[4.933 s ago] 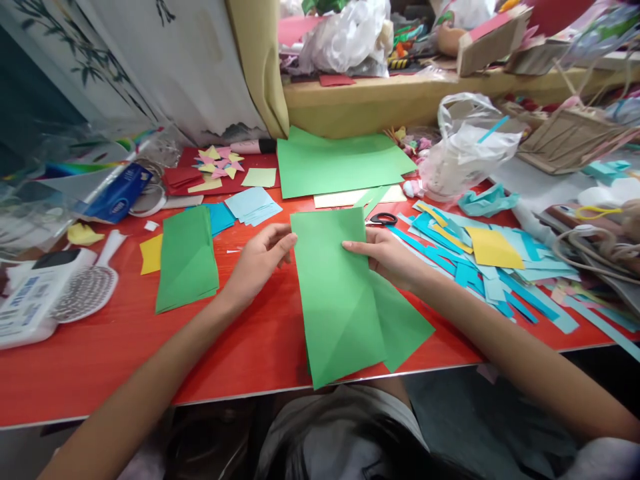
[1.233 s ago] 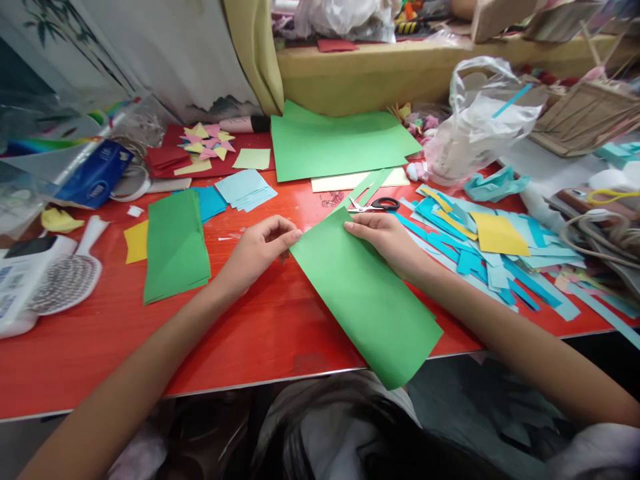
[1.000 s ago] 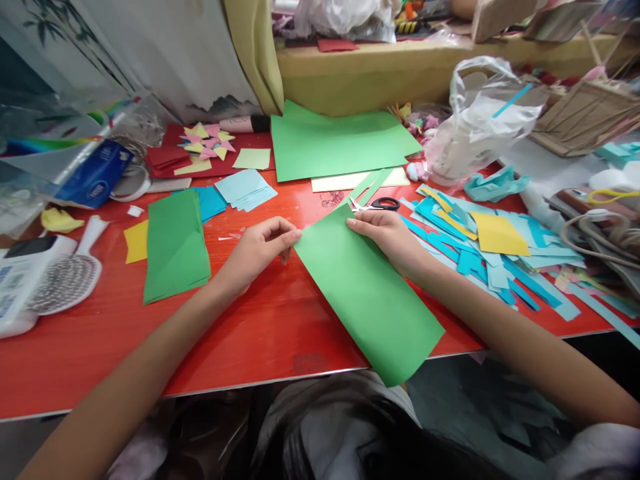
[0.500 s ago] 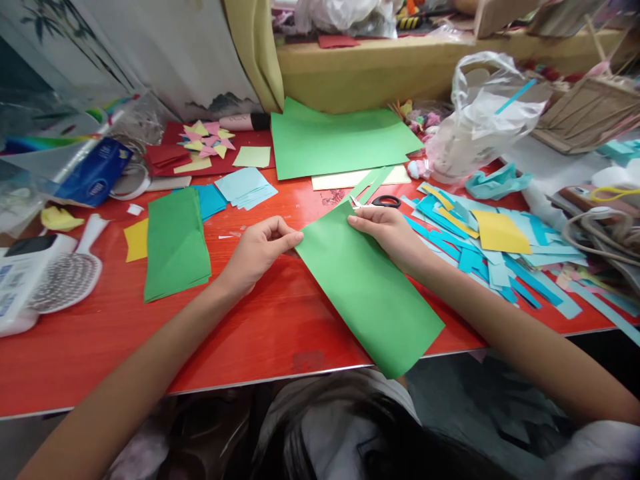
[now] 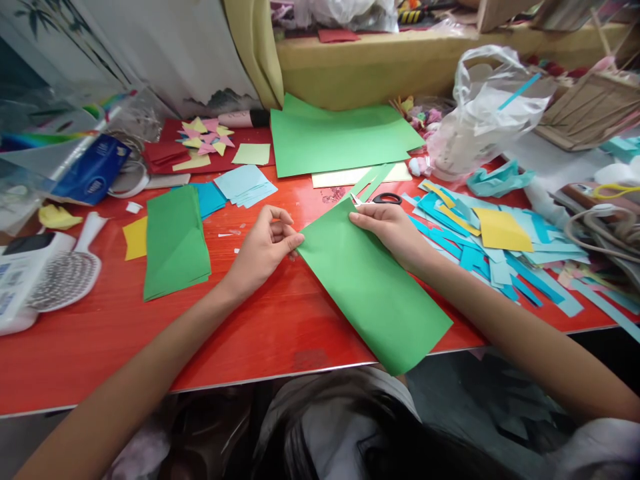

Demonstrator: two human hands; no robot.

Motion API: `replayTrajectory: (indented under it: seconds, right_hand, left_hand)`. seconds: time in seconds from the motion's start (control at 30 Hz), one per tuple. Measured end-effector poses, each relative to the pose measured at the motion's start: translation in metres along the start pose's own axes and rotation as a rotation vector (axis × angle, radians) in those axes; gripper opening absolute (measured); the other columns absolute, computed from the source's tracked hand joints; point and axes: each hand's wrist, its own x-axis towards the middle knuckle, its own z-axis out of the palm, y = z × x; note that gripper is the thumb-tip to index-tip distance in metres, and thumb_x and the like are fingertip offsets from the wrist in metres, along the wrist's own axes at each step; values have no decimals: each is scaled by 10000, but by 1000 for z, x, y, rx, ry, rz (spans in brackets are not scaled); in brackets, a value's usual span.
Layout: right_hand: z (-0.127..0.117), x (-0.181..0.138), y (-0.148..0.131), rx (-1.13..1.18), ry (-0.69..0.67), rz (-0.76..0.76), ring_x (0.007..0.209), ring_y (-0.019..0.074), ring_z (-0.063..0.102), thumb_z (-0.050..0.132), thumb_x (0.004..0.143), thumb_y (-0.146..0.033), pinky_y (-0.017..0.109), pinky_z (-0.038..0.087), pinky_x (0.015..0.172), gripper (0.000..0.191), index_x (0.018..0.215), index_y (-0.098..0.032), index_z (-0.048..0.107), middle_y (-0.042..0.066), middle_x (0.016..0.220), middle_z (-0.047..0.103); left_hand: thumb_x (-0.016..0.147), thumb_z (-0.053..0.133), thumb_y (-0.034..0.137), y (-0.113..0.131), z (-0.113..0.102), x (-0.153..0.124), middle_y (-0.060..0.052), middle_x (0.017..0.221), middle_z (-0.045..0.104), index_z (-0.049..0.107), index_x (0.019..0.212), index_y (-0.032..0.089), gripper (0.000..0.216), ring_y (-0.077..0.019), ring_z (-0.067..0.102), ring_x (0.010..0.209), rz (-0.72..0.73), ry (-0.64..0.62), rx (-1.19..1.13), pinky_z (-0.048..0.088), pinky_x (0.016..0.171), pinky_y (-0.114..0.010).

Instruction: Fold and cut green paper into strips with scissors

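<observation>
A folded green paper sheet (image 5: 373, 287) lies slanted on the red table (image 5: 250, 333), its lower end hanging over the front edge. My left hand (image 5: 263, 248) pinches the sheet's top left corner with thumb and fingers closed. My right hand (image 5: 390, 227) holds the top right corner, fingers pressed on the paper. Black-handled scissors (image 5: 383, 199) lie just beyond my right hand.
A stack of folded green sheets (image 5: 175, 241) lies at the left, larger green sheets (image 5: 340, 137) at the back. Blue and yellow paper scraps (image 5: 490, 240) cover the right side. A plastic bag (image 5: 480, 113), a hairbrush (image 5: 70, 273) and a blue tissue pack (image 5: 93, 170) stand around.
The folded sheet was turned from upright to slanted, and the extra flap at its right is gone from view. In the last second both hands keep hold of its top corners, barely shifting.
</observation>
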Motion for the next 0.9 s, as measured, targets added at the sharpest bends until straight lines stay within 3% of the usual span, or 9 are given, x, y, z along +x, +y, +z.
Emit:
replayTrajectory:
  seconds: [0.33, 0.43, 0.5, 0.67, 0.77, 0.9]
  right_hand:
    - [6, -6, -4, 57, 57, -26, 526, 114, 540, 646, 770, -388, 219, 413, 471, 226, 709, -180, 583, -4, 621, 566]
    - [8, -8, -5, 103, 86, -47, 529, 106, 535, 645, 768, -395, 214, 421, 479, 227, 720, -181, 586, -4, 640, 574]
    - [8, -8, -5, 118, 90, -48, 533, 110, 537, 648, 763, -402, 217, 428, 483, 228, 727, -185, 587, -5, 641, 576]
    - [4, -3, 0, 70, 28, -34, 566, 129, 559, 635, 770, -390, 243, 449, 510, 223, 730, -176, 586, 6, 647, 588]
    - [-3, 2, -2, -178, 97, -202, 612, 134, 571, 585, 814, -355, 255, 451, 542, 182, 799, -174, 598, 15, 704, 609]
    - [-2, 8, -24, -585, 237, -555, 944, 193, 581, 567, 837, -305, 347, 459, 801, 199, 1014, -215, 587, 53, 1021, 634]
  left_hand:
    - [658, 730, 240, 8, 10, -7, 77, 618, 518, 466, 1000, 204, 434, -56, 480, 532, -173, 124, -271, 374, 538, -188]
    - [675, 724, 290, 9, 15, -12, 49, 627, 520, 534, 802, 157, 265, -40, 435, 524, -258, 70, -348, 341, 524, -184]
    - [691, 712, 320, 8, 18, -14, 43, 595, 491, 514, 658, 141, 269, -38, 413, 518, -285, 34, -343, 327, 517, -189]
    - [684, 720, 332, 4, 15, -14, 48, 525, 464, 481, 579, 144, 322, -44, 407, 498, -288, 65, -239, 309, 510, -193]
    - [685, 714, 338, 4, 11, -11, 49, 495, 466, 477, 565, 148, 327, -48, 410, 482, -283, 65, -162, 297, 495, -196]
    - [682, 707, 333, 6, 6, -8, 43, 487, 492, 475, 544, 149, 327, -50, 415, 462, -282, 39, -67, 292, 476, -201]
